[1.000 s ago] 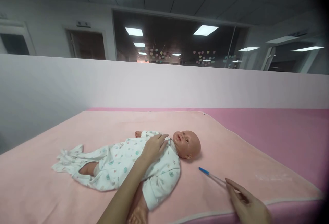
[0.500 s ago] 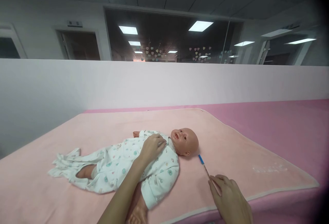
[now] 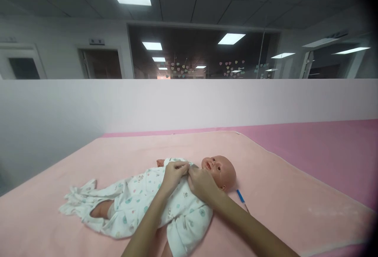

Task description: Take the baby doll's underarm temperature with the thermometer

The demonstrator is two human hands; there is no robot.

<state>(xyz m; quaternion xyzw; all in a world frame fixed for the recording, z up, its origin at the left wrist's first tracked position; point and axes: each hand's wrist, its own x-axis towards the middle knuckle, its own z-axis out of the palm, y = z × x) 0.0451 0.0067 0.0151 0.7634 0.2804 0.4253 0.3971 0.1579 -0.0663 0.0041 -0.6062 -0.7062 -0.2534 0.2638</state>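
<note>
A baby doll [image 3: 223,170] lies on its back, its head to the right, dressed in a white patterned romper [image 3: 132,202]. At the neckline, my left hand [image 3: 174,176] is closed, its fingertips pinching the romper's collar edge. My right hand [image 3: 202,182] meets it there, fingers also closed on the collar. The exact bit of cloth between the fingertips is hidden. Beside the doll's head lies a thin stick with a blue end [image 3: 240,196], like a thermometer; my right forearm covers its lower part.
A peach blanket [image 3: 277,198] spreads under the doll over a pink surface [image 3: 325,154]. Behind stands a low white wall [image 3: 206,103]. One bare doll leg [image 3: 102,209] shows through the romper's open leg.
My right hand has let go of the thin blue-ended stick and moved left to the doll's collar. My left hand has gone from resting on the chest to pinching the collar. The view has tilted up slightly.
</note>
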